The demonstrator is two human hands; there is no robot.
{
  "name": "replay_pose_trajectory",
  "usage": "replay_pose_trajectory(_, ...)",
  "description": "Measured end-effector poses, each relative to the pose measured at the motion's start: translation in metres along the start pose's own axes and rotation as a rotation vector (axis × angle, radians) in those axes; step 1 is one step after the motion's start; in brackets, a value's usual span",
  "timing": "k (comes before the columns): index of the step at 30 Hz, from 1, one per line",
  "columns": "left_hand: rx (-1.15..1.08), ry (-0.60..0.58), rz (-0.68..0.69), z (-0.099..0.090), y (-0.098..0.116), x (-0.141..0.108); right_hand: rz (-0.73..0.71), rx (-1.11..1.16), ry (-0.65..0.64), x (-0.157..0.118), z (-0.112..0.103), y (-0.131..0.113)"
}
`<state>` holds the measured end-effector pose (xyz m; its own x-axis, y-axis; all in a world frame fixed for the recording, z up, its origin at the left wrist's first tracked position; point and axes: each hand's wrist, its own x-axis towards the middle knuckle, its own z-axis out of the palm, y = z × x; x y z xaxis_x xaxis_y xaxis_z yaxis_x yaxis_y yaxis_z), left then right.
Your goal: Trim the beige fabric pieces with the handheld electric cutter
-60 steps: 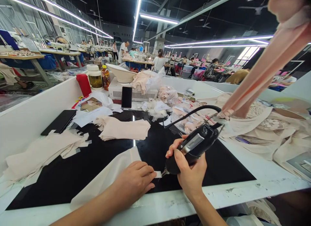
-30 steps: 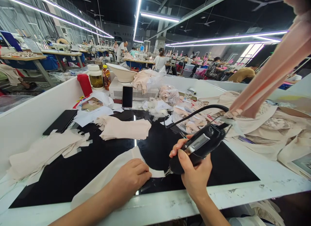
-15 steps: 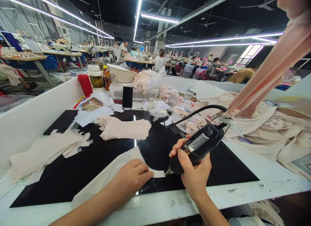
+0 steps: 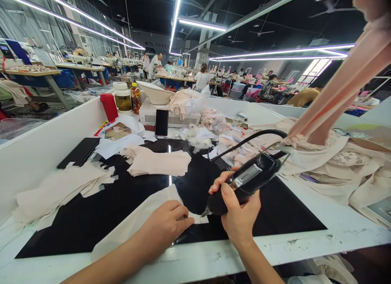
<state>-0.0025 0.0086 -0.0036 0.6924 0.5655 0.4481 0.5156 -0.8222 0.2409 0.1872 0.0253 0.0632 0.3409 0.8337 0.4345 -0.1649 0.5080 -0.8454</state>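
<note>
A pale cream fabric piece (image 4: 134, 223) lies on the black mat (image 4: 293, 212), its narrow end pointing right. My left hand (image 4: 171, 223) rests on that fabric with its fingers bent and pressed together; whether they pinch the cloth cannot be made out. Wrapped round a black handheld tool (image 4: 249, 180) is my right hand (image 4: 240, 206). The tool's metal tip is at the narrow fabric end, just right of my left fingertips. A black cable and a twisted pink cloth strip (image 4: 342, 84) run from the tool's rear end.
Stacked cream pieces (image 4: 159, 161) lie behind my left hand, with another pile (image 4: 61, 190) at the left. A phone (image 4: 161, 122) leans on a white device (image 4: 180, 120). Fabric heaps (image 4: 342, 157) cover the right side. Beyond the white partition, people sit or stand at sewing tables.
My right hand and the tool have moved a little left, bringing the tip from the fabric's right end onto or over it. My left hand has barely moved. The view has shifted slightly.
</note>
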Motion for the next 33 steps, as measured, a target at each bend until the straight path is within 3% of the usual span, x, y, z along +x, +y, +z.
replay_pose_trajectory(17, 0.025, 0.010, 0.001, 0.001, 0.001, 0.001, -0.024, -0.038, -0.038, -0.003, 0.011, 0.010)
replay_pose_trajectory(27, 0.039, 0.023, 0.016, 0.001, 0.001, 0.001, -0.021, -0.016, 0.009, 0.002, -0.004, 0.007)
replay_pose_trajectory(33, 0.035, 0.021, 0.025, 0.001, 0.000, 0.000, -0.045, -0.044, -0.001, 0.000, -0.002, 0.006)
